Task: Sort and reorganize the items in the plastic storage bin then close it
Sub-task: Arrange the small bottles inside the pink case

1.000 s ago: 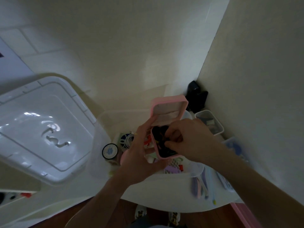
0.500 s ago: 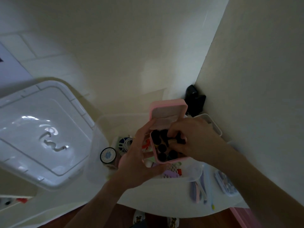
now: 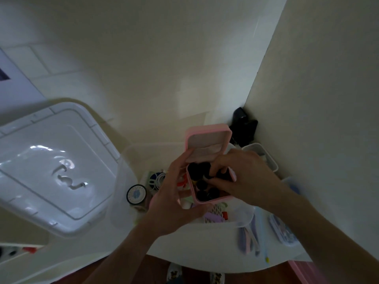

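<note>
the big translucent white plastic bin lid (image 3: 51, 167) leaned off to your left, well apart from the clear plastic storage bin (image 3: 127, 181) it belongs to, so the bin stood open on the white tabletop (image 3: 205, 251) with its clutter showing: a round black-rimmed tape roll (image 3: 136, 194), a blue-and-white coil (image 3: 154, 178) and a lilac mesh piece (image 3: 213, 216) near the front. over the bin you held a small pink hinged case (image 3: 207, 144), its lid tipped up and back. your left hand (image 3: 174, 201) gripped the case from the side and beneath, fingers curled round its left wall. your right hand (image 3: 240, 177) reached into the tray, fingertips (image 3: 213, 174) pinched on one of the small dark round pieces (image 3: 202, 194) packed inside; exactly what they were was too dim to tell. by my reading you were in the sorting step, tidying the case's contents. the next move called for seating that piece flat among the others, shutting the pink lid without spilling, setting the case down in the bin, and later fetching the big lid.
</note>
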`<action>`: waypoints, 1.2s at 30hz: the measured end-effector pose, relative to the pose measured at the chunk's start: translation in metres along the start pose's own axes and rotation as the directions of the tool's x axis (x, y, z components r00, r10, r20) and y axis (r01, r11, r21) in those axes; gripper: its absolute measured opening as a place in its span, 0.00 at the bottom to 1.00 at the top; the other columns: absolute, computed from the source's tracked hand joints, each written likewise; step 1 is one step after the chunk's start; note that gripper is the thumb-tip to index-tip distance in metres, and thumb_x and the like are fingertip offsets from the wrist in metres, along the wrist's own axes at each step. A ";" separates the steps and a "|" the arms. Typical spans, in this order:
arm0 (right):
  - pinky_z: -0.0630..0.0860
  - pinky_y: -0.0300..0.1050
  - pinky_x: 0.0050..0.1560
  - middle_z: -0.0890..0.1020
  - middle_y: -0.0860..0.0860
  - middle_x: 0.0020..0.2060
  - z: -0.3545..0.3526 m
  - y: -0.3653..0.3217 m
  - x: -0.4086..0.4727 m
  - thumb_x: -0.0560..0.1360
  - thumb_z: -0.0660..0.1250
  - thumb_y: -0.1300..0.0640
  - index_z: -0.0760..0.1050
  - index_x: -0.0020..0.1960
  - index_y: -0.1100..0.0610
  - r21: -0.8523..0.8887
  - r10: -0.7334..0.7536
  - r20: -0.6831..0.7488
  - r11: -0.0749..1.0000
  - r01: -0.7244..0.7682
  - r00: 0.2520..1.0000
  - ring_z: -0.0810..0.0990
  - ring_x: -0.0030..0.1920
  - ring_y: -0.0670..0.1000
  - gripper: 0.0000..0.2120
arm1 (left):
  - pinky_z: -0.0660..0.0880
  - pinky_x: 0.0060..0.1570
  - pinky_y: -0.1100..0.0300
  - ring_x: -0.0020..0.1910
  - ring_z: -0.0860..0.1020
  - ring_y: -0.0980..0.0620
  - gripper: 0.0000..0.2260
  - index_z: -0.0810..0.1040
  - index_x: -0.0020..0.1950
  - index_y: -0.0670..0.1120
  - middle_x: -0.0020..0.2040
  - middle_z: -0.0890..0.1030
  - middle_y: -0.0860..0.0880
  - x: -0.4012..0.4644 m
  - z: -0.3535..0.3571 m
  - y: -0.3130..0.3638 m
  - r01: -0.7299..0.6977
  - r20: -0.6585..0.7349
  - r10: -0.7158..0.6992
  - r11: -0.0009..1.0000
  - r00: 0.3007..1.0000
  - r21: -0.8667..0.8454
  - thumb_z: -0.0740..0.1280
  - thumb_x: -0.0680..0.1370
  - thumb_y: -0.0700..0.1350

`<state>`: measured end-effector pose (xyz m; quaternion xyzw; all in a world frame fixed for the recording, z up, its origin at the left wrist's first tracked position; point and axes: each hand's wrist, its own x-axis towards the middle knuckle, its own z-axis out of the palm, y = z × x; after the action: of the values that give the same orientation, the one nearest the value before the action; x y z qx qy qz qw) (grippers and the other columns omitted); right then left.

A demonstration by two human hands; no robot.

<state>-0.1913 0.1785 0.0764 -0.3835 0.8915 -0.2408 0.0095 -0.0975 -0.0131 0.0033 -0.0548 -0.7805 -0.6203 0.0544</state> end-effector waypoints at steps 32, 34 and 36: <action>0.75 0.45 0.41 0.80 0.47 0.39 0.012 -0.001 0.008 0.72 0.64 0.52 0.81 0.42 0.52 -0.132 0.053 -0.044 0.989 -0.059 0.998 0.78 0.41 0.48 0.08 | 0.78 0.60 0.44 0.73 0.69 0.45 0.50 0.53 0.81 0.52 0.76 0.63 0.53 -0.007 0.002 0.004 -0.015 0.017 0.014 0.999 1.000 0.044 0.81 0.69 0.38; 0.76 0.45 0.41 0.81 0.47 0.38 0.011 -0.003 0.010 0.73 0.62 0.48 0.80 0.40 0.53 -0.157 0.076 -0.026 0.984 -0.079 0.997 0.78 0.39 0.48 0.11 | 0.78 0.60 0.45 0.73 0.69 0.46 0.49 0.53 0.81 0.52 0.76 0.63 0.53 -0.008 0.002 0.004 -0.020 0.017 0.019 0.999 1.000 0.051 0.81 0.69 0.38; 0.77 0.47 0.40 0.81 0.48 0.36 0.009 -0.004 0.011 0.73 0.61 0.46 0.79 0.39 0.53 -0.184 0.097 -0.015 0.978 -0.098 0.995 0.78 0.38 0.48 0.13 | 0.78 0.60 0.45 0.74 0.68 0.46 0.49 0.54 0.81 0.52 0.76 0.64 0.53 -0.008 0.002 0.002 -0.022 0.009 0.021 0.998 1.000 0.059 0.81 0.69 0.39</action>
<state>-0.1949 0.1647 0.0722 -0.3377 0.9278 -0.1578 -0.0171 -0.0895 -0.0108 0.0040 -0.0642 -0.7982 -0.5960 0.0593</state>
